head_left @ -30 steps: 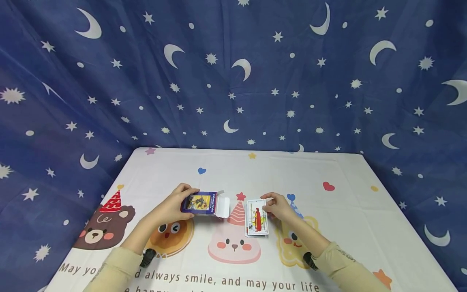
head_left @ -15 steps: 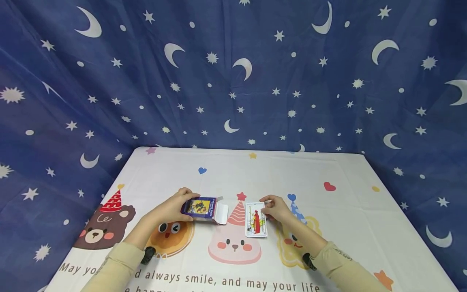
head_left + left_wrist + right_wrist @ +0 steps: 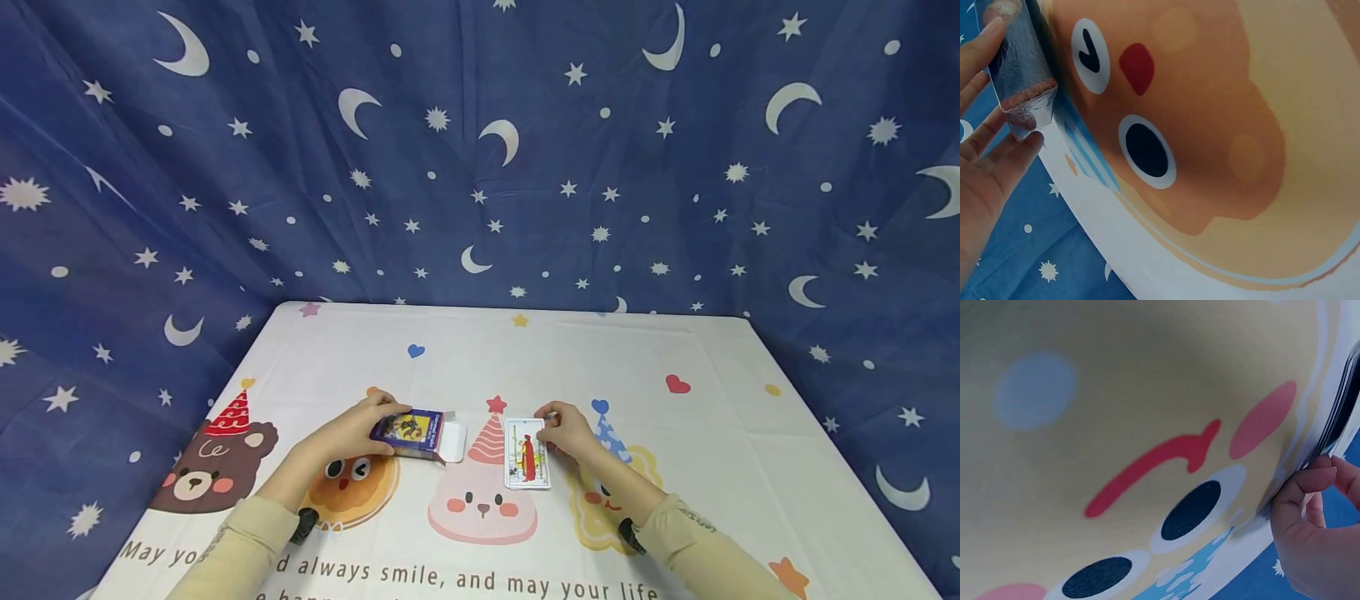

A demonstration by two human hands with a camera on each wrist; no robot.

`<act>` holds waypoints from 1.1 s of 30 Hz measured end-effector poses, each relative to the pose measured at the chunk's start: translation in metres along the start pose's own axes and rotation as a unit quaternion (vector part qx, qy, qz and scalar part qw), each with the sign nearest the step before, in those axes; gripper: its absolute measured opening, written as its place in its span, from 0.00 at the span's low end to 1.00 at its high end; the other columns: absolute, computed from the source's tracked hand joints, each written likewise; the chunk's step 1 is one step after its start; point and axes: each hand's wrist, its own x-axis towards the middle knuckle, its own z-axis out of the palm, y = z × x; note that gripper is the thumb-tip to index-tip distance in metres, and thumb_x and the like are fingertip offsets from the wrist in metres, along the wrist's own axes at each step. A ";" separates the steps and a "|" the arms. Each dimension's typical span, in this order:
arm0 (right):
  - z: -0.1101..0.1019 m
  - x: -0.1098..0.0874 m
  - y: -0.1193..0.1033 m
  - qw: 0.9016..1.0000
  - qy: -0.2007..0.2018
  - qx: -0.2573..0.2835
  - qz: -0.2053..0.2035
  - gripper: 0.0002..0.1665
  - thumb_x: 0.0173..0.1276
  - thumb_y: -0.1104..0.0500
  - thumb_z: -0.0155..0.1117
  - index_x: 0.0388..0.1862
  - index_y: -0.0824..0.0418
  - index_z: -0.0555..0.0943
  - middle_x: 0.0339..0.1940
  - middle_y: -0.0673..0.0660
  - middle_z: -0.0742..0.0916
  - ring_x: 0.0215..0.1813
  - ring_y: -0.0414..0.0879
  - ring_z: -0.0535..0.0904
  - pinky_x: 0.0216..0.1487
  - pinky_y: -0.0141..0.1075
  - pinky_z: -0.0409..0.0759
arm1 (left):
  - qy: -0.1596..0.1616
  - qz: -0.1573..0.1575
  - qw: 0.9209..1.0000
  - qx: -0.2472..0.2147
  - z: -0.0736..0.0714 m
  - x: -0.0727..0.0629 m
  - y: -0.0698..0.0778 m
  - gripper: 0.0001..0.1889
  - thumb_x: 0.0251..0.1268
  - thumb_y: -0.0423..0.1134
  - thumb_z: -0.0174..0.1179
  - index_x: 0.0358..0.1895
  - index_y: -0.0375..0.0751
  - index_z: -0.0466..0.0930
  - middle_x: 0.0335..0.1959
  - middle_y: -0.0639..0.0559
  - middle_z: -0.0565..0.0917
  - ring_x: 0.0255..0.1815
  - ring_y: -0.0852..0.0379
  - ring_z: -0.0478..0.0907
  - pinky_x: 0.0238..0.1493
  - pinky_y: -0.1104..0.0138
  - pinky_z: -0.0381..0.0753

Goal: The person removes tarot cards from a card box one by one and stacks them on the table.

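Note:
In the head view my left hand [image 3: 352,431] grips a dark blue tarot card box [image 3: 408,428] by its closed end, thumb on the near side and fingers on the far side. The box's white end flap [image 3: 452,442] hangs open toward the right. A small stack of tarot cards [image 3: 527,454] lies a little right of the flap, its top card showing a figure in red. My right hand [image 3: 572,432] pinches the stack at its upper right edge. From the right wrist, the cards [image 3: 1337,403] show edge-on as a thin stack between thumb and fingers.
A white cloth [image 3: 480,342] printed with cartoon faces, hearts and lettering covers the table. Behind and to the left hangs a dark blue curtain [image 3: 420,150] with moons and stars. Black wrist straps show below both hands.
The box has come slightly nearer to me and a little left, its flap sinking. The cards have shifted slightly nearer and their edges line up more evenly. Both hands keep their hold.

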 end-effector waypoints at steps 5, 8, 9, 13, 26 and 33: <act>0.002 0.000 0.001 1.000 0.002 -0.016 -0.008 0.15 0.52 0.74 0.62 0.41 0.70 0.77 0.16 0.50 0.71 0.17 0.39 0.66 0.18 0.25 0.65 | -0.005 -0.009 1.000 -0.008 0.002 -0.001 0.000 0.31 0.51 0.38 0.70 0.62 0.41 0.72 0.54 0.42 0.71 0.55 0.45 0.70 0.59 0.47 0.73; 0.003 0.000 0.001 1.000 0.004 -0.026 -0.008 0.15 0.52 0.73 0.63 0.40 0.70 0.77 0.16 0.50 0.72 0.17 0.39 0.67 0.18 0.25 0.66 | -0.006 -0.014 1.000 -0.010 0.003 -0.002 0.001 0.32 0.51 0.37 0.70 0.62 0.41 0.72 0.54 0.42 0.71 0.55 0.44 0.70 0.59 0.47 0.72; 0.003 0.000 0.001 0.999 0.004 -0.031 -0.010 0.15 0.52 0.73 0.63 0.40 0.69 0.77 0.16 0.50 0.72 0.17 0.39 0.67 0.19 0.25 0.66 | -0.005 -0.014 1.000 -0.008 0.003 -0.002 0.001 0.32 0.50 0.37 0.71 0.62 0.41 0.72 0.54 0.42 0.72 0.55 0.44 0.70 0.59 0.47 0.73; 0.004 0.001 0.002 0.999 0.007 -0.038 -0.010 0.14 0.52 0.73 0.63 0.40 0.69 0.77 0.17 0.51 0.72 0.18 0.39 0.67 0.19 0.26 0.66 | -0.002 -0.017 1.000 -0.008 0.004 -0.001 0.000 0.32 0.50 0.37 0.71 0.62 0.42 0.72 0.54 0.43 0.72 0.56 0.44 0.70 0.59 0.47 0.72; 0.001 0.003 -0.003 1.000 -0.006 -0.018 0.004 0.15 0.54 0.72 0.63 0.42 0.69 0.77 0.18 0.51 0.72 0.18 0.39 0.68 0.19 0.26 0.69 | -0.003 -0.019 1.000 -0.022 0.002 0.001 -0.007 0.33 0.48 0.39 0.72 0.61 0.43 0.72 0.55 0.42 0.71 0.55 0.45 0.70 0.60 0.46 0.72; 0.001 0.001 -0.003 0.999 -0.008 -0.032 0.013 0.13 0.55 0.70 0.65 0.41 0.67 0.76 0.18 0.51 0.71 0.18 0.39 0.67 0.20 0.25 0.67 | 0.003 -0.015 0.999 -0.038 0.006 0.000 -0.007 0.41 0.47 0.38 0.73 0.67 0.40 0.65 0.58 0.40 0.71 0.59 0.42 0.69 0.61 0.44 0.69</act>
